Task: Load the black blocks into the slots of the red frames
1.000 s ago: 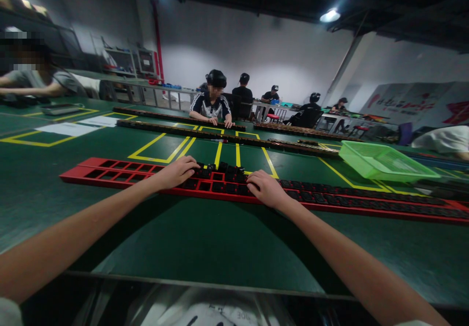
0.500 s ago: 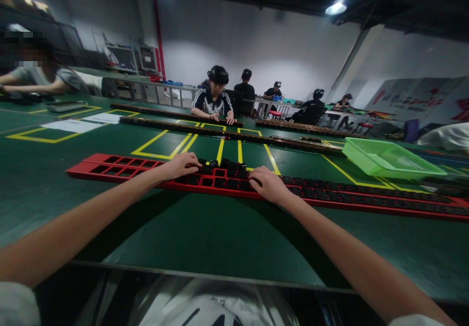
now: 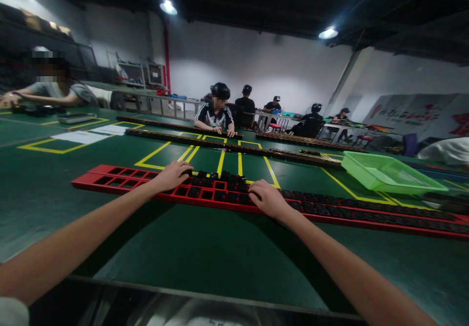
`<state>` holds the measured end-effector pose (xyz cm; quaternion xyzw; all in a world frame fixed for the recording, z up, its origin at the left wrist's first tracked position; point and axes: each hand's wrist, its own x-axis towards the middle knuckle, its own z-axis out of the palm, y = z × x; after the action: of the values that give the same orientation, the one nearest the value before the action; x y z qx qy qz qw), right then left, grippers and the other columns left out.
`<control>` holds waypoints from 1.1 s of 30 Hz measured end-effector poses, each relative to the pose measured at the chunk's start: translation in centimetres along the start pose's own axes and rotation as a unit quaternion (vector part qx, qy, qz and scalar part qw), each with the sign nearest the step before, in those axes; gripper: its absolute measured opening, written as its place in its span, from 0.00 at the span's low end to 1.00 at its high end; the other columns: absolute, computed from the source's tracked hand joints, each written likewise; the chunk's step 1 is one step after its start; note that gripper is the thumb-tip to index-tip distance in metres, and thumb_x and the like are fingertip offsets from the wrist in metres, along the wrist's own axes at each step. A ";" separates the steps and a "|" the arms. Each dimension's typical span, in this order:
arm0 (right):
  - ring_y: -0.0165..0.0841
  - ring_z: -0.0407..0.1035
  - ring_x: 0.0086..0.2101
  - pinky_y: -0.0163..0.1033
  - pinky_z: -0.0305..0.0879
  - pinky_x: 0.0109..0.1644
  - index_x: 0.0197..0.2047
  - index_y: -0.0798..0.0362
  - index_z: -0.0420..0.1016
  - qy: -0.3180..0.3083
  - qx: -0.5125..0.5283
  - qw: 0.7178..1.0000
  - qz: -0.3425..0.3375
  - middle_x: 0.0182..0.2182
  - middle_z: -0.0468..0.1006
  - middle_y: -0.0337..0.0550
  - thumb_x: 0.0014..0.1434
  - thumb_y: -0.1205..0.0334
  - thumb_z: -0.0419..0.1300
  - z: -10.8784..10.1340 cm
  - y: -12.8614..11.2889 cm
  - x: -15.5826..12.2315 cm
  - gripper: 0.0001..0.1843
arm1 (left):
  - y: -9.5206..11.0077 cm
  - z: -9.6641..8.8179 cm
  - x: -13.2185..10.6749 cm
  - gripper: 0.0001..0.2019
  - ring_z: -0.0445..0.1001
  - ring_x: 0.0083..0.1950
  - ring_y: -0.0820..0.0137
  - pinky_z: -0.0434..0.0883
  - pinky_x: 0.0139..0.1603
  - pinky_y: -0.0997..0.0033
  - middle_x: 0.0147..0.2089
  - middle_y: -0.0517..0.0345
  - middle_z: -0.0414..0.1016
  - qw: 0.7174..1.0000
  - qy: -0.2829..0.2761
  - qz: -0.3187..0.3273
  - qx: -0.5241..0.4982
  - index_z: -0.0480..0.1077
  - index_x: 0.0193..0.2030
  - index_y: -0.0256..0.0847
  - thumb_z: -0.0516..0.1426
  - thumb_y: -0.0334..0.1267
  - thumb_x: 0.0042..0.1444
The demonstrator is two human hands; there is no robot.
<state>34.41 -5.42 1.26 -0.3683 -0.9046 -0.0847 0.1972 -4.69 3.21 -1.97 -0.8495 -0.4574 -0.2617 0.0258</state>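
From across the green felt-covered work table (image 3: 205,248), I watch the person lean both bare arms out to the long red plastic tray of small rectangular cells (image 3: 110,179), which lies crosswise in front of them. Its left stretch is empty and its right stretch is filled with dark pieces. A loose cluster of small black plastic parts (image 3: 227,177) sits on the tray's middle, between the hands.

The left hand (image 3: 172,175) rests on the tray's far edge, fingers curled down and close together over the nearest black parts. I cannot tell whether they pinch one. The right hand (image 3: 266,198) lies knuckles-up on the filled cells, its fingertips hidden beneath it, so their grip is unclear too.

To my eye the work goes best one part at a time. Each part should be squared to its cell before it is pressed, while the other hand pins the light tray so it cannot skid on the felt.

Against the picture half a second back, the left hand has slid a little toward the empty cells. The right hand has hardly shifted. The head has dipped, so everything sits lower in view. The light green mesh plastic basket (image 3: 384,172) stays at the right.
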 end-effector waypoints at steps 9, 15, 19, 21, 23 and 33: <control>0.40 0.69 0.43 0.46 0.67 0.50 0.40 0.56 0.77 -0.005 -0.005 1.000 0.007 0.39 0.79 0.50 0.65 0.68 0.55 0.1 -0.1 0.0 0.08 | -0.2 0.6 0.4 0.12 0.73 0.46 0.59 0.68 0.53 0.54 0.42 0.50 0.76 1.000 -0.017 0.000 -0.001 0.71 0.43 0.40 0.49 0.38 0.60; 0.40 0.69 0.43 0.46 0.67 0.50 0.41 0.56 0.77 -0.008 -0.005 1.000 0.010 0.40 0.79 0.50 0.65 0.67 0.56 0.0 0.0 0.0 0.08 | -0.1 0.4 0.2 0.12 0.72 0.49 0.60 0.68 0.54 0.55 0.45 0.50 0.75 0.999 -0.009 0.017 -0.046 0.71 0.45 0.40 0.48 0.36 0.60; 0.41 0.69 0.44 0.47 0.67 0.50 0.41 0.55 0.77 -0.001 -0.002 1.000 0.008 0.40 0.79 0.50 0.65 0.66 0.56 0.2 0.1 0.0 0.08 | 1.2 -0.6 0.2 0.12 0.71 0.49 0.61 0.68 0.54 0.56 0.45 0.50 0.73 0.996 0.046 0.025 -0.071 0.70 0.45 0.39 0.47 0.37 0.63; 0.41 0.69 0.44 0.47 0.67 0.50 0.41 0.55 0.77 0.002 -0.002 1.000 0.008 0.40 0.79 0.51 0.65 0.66 0.56 0.3 0.1 0.0 0.08 | 2.4 -1.2 0.2 0.12 0.71 0.50 0.62 0.69 0.55 0.57 0.45 0.50 0.72 0.992 0.080 0.032 -0.095 0.70 0.45 0.39 0.47 0.37 0.64; 0.42 0.69 0.44 0.48 0.67 0.50 0.41 0.55 0.78 0.003 0.001 1.000 0.007 0.40 0.79 0.51 0.65 0.66 0.56 0.3 0.1 0.0 0.09 | 3.8 -1.6 0.2 0.11 0.71 0.50 0.63 0.69 0.55 0.57 0.46 0.51 0.72 0.986 0.098 0.049 -0.125 0.70 0.45 0.40 0.47 0.37 0.65; 0.40 0.69 0.44 0.47 0.67 0.50 0.41 0.56 0.77 -0.002 -0.001 1.000 0.005 0.40 0.79 0.50 0.65 0.66 0.56 0.1 0.0 0.0 0.08 | 7.3 -0.4 -0.4 0.13 0.69 0.56 0.60 0.73 0.53 0.56 0.55 0.50 0.68 0.980 0.059 0.068 -0.179 0.67 0.51 0.41 0.55 0.36 0.59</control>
<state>34.40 -5.41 1.16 -0.3736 -0.9030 -0.0837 0.1950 0.70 -1.45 -0.44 -0.8524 -0.3420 -0.3869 -0.0824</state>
